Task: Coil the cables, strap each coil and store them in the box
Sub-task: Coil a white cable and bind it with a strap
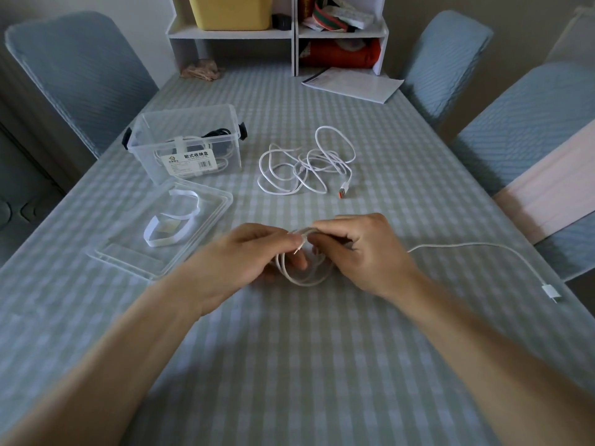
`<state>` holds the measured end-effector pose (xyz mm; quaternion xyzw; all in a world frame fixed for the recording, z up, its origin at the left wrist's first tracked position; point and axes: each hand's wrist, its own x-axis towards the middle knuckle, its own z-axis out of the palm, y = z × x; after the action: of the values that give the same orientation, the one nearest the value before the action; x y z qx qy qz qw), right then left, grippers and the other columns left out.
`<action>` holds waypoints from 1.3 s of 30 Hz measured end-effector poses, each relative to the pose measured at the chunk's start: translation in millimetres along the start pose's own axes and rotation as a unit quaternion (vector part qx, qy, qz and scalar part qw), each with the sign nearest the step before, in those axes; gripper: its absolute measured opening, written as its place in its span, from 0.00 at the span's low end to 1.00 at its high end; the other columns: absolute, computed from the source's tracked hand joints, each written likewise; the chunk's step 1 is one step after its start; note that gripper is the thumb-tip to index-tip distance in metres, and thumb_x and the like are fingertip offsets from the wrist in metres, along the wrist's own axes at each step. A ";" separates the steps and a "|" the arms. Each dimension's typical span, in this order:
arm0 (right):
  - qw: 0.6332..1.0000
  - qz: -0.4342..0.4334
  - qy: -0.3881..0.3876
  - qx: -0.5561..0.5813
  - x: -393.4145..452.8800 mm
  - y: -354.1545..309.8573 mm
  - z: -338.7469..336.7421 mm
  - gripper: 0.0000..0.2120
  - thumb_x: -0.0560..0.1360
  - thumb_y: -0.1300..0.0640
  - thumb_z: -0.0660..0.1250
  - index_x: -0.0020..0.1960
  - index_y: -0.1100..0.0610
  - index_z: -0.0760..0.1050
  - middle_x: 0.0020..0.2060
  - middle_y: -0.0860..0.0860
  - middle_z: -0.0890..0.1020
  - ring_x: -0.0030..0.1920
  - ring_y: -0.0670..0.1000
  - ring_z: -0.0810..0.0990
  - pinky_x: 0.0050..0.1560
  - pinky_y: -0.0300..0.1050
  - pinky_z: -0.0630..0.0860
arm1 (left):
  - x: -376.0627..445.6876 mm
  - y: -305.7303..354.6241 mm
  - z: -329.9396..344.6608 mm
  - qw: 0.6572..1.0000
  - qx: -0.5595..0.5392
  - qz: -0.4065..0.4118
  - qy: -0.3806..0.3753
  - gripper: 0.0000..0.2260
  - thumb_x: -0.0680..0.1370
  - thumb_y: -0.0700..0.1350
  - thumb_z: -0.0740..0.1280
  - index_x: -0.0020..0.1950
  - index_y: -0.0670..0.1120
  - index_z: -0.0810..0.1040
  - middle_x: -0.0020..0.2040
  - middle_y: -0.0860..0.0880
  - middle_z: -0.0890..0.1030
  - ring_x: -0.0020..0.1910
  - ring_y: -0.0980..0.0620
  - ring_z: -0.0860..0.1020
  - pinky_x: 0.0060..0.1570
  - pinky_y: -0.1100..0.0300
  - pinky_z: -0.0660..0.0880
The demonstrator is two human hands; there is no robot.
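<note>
With my left hand and right hand both pinching the half-wound coil over the table, I judge its trailing tail could snag and spring the loops loose.

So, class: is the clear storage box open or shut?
Open. The clear box has no lid on; its lid lies flat on the table in front of it.

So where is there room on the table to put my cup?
Bare cloth lies near the person, below both hands: left hand, right hand. More lies between the clear box and the white shelf. It is crowded around the lid, the straps and the loose white cable.
</note>
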<state>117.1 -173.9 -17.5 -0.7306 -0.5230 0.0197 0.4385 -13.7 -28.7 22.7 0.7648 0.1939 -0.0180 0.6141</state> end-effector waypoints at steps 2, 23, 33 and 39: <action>1.000 -0.019 -0.007 -0.007 0.9 0.6 -0.2 0.07 0.79 0.60 0.67 0.47 0.58 0.84 0.33 0.50 0.82 0.35 0.47 0.80 0.36 0.37 0.72 | -1.0 1.9 2.5 1.000 0.012 -0.007 -0.015 0.16 0.78 0.57 0.64 0.45 0.48 0.86 0.48 0.51 0.86 0.54 0.53 0.82 0.66 0.49 0.71; 0.992 -0.103 -0.002 -0.076 -1.1 -8.6 16.7 0.10 0.78 0.57 0.64 0.47 0.61 0.82 0.33 0.51 0.77 0.33 0.47 0.74 0.35 0.39 0.71 | 4.3 7.8 1.4 0.954 -0.248 -0.167 -0.029 0.18 0.75 0.54 0.67 0.31 0.44 0.70 0.19 0.52 0.59 0.18 0.55 0.57 0.34 0.57 0.70; 0.999 0.033 0.024 0.023 3.0 -14.4 17.0 0.12 0.77 0.61 0.68 0.35 0.58 0.78 0.23 0.47 0.72 0.26 0.47 0.70 0.30 0.32 0.62 | 8.4 5.9 10.0 0.914 -0.384 -0.123 -0.031 0.12 0.74 0.48 0.66 0.32 0.47 0.69 0.19 0.55 0.60 0.16 0.60 0.57 0.16 0.68 0.55; 0.986 0.145 -0.052 0.066 7.0 -17.4 9.6 0.14 0.75 0.55 0.71 0.31 0.55 0.74 0.23 0.45 0.71 0.26 0.43 0.68 0.30 0.39 0.65 | 6.4 7.3 8.4 0.888 -0.453 -0.076 -0.007 0.14 0.78 0.48 0.64 0.33 0.48 0.69 0.18 0.55 0.61 0.14 0.59 0.60 0.17 0.67 0.61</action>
<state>102.6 -161.3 -8.9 -0.7663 -0.4309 0.1554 0.4505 -3.7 -36.2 25.8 0.3864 0.2336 0.0199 0.8920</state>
